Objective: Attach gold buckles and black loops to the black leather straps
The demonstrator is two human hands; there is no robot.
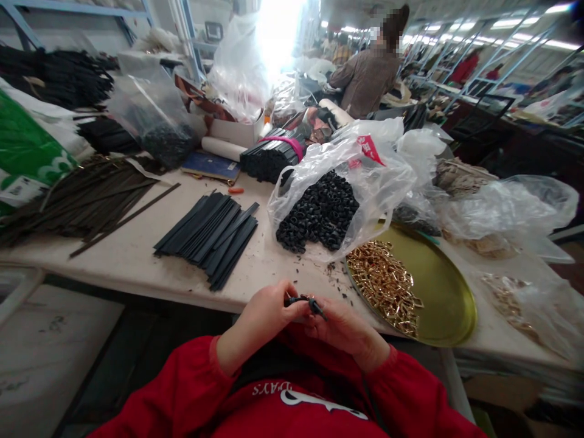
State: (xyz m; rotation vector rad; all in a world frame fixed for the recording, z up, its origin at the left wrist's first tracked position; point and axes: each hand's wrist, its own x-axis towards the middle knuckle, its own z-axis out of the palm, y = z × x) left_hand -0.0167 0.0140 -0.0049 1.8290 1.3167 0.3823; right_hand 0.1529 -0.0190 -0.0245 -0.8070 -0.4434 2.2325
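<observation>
Centrally, just off the table's (137, 258) near edge and in front of the red top (255, 420), a small dark strip (318, 308) sits between the 2 hands, its visible end pointing toward the right hand. The left hand (269, 310) pinches it with the thumb on the near side, and the right hand (342, 325) closes on it from the other side, its fingers bent under the palm. Most of the strip is covered by the fingers, so its full length and shape cannot be made out, nor whether the tiny glint beside it is metal. Beyond the left hand lies a stack of black strips (207, 234); farther ahead, black loops (319, 213) fill the mouth of a clear plastic bag (387, 170), whose crumpled folds conceal the rest. To the right of the right hand, gold-coloured buckles (387, 283) heap on 1 side of a round tray (447, 292), too tangled to count. Brown strips (100, 194) reach the picture's left edge, a clear bag (538, 304) at right blurs its contents, and glare washes out part of the background, where a person (367, 79) stands.
</observation>
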